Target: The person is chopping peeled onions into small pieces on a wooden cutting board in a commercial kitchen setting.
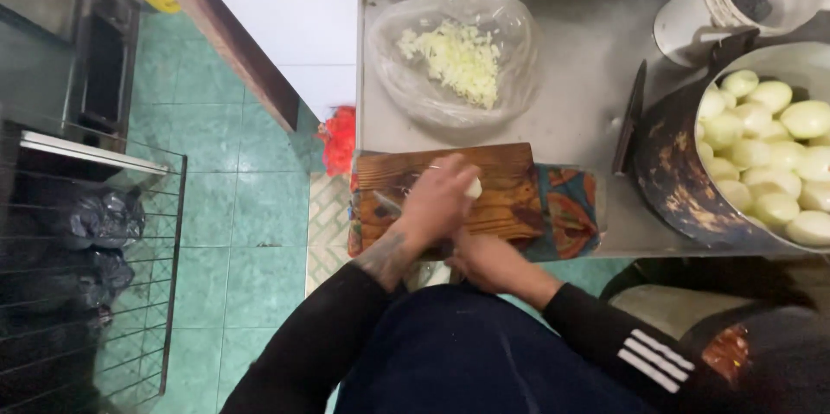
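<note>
1. Two hands over the wooden cutting board (506, 174) at the near edge of the steel table (588, 77). Left hand (439, 200) lies palm down, fingers curled onto a pale peeled onion (473, 188); only a sliver of the onion shows at the fingertips, on the board's middle.
2. Right hand (486, 260) sits nearer, at the board's near edge, just under the left wrist. It looks closed as on a handle, but what it holds is hidden; can't tell for sure. A grey blade-like strip (386, 203) pokes out left of the left hand, lying on the board.
3. Both sleeves black; right sleeve has white stripes. Left forearm comes in from low left, right forearm from low right, and they cross near the board's near edge.
4. Board rests on a patterned cloth (571, 207), which shows at its right end.
5. Near right corner of the table: big dark-stained pot (674, 172) full of peeled whole onions (769, 150).
6. Far middle: clear plastic bag (510, 34) holding chopped onion (458, 60).
7. Far right corner: white bucket (692, 12) with dark items inside.
8. Left of the table: green tiled floor (242, 207), white wall, red bag (339, 139) by the table's edge, wire rack (95, 276) at far left.
</note>
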